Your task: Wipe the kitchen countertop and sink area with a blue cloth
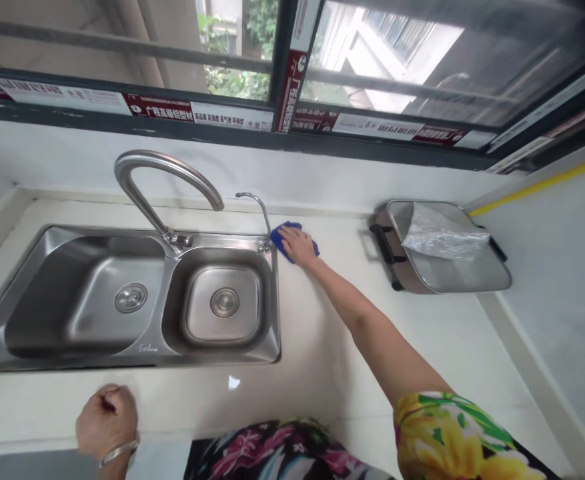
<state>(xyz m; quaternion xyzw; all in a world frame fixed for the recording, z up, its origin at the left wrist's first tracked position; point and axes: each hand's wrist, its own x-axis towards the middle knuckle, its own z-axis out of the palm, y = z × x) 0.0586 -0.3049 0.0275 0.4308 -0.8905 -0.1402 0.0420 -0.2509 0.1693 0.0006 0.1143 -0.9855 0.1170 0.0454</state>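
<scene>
My right hand presses a blue cloth down on the pale countertop, right beside the back right corner of the steel sink. The fingers lie over the cloth and cover part of it. Just left of the cloth rises a thin small tap. My left hand, with a bracelet at the wrist, rests as a closed fist on the counter's front edge, in front of the sink. Nothing shows in that fist.
A large curved faucet stands behind the two sink basins. At the right, against the wall, a rectangular electric pan with black handles carries a crumpled clear plastic bag. The window frame runs along the back.
</scene>
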